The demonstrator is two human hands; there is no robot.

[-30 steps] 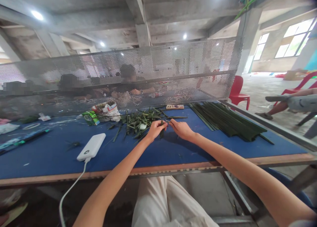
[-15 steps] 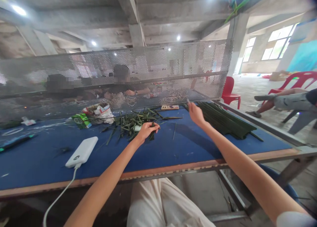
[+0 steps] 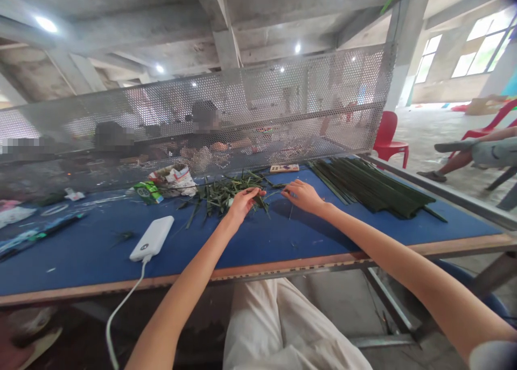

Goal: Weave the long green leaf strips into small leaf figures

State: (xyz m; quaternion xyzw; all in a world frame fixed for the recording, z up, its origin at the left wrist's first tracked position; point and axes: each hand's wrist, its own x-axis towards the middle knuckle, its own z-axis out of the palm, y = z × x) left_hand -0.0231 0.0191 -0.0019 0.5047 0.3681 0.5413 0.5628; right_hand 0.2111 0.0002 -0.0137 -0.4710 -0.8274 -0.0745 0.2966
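My left hand (image 3: 243, 202) is closed on a small bunch of green leaf pieces (image 3: 260, 202) just above the blue table (image 3: 250, 241). My right hand (image 3: 302, 195) lies beside it, fingers bent and spread over the table near a thin leaf strip (image 3: 278, 187); whether it grips anything I cannot make out. A loose heap of cut green leaf scraps (image 3: 220, 191) lies right behind both hands. A neat stack of long dark green leaf strips (image 3: 369, 186) rests to the right of my right hand.
A white power bank (image 3: 155, 238) with a cable sits at the left. Packets (image 3: 169, 179) and a small flat box (image 3: 285, 168) lie by the perforated metal screen (image 3: 202, 111). People sit behind it. A red chair (image 3: 388, 138) and a person's legs (image 3: 476, 154) are at the right.
My right hand came back from the stack of long strips towards my left hand. The left hand stayed closed on its leaf pieces and shifted slightly away from me.
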